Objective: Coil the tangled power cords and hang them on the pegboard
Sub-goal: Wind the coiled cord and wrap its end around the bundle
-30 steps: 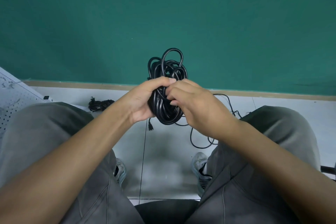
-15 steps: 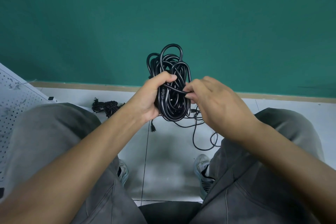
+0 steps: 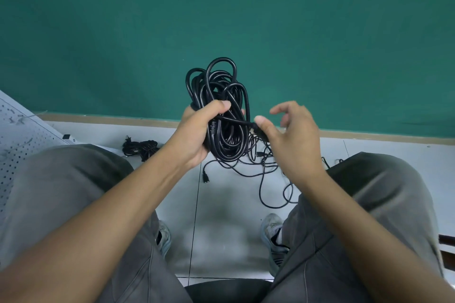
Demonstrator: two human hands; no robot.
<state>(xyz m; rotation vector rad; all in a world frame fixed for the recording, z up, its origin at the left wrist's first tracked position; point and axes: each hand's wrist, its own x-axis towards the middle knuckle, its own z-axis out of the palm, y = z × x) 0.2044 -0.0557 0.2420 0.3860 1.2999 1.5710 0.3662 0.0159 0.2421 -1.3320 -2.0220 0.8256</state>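
Note:
A thick black power cord coil (image 3: 222,96) is held upright in front of me, above my knees. My left hand (image 3: 199,130) grips the coil around its middle, thumb across the front. My right hand (image 3: 288,135) pinches the cord's loose end (image 3: 254,126) between thumb and finger, pulled out to the right of the coil, its other fingers spread. A thin tangled cord (image 3: 266,170) lies on the floor below. A second bundled cord (image 3: 141,147) lies on the floor to the left. The white pegboard (image 3: 17,135) leans at the far left.
I sit with my grey-trousered knees (image 3: 369,192) apart, shoes on a pale tiled floor (image 3: 221,229). A green wall (image 3: 221,19) with a tan baseboard stands straight ahead. A dark object (image 3: 446,241) shows at the right edge.
My right hand has moved away to the right of the coil, drawing the cord's end out across the front. The coil has risen slightly in my left hand.

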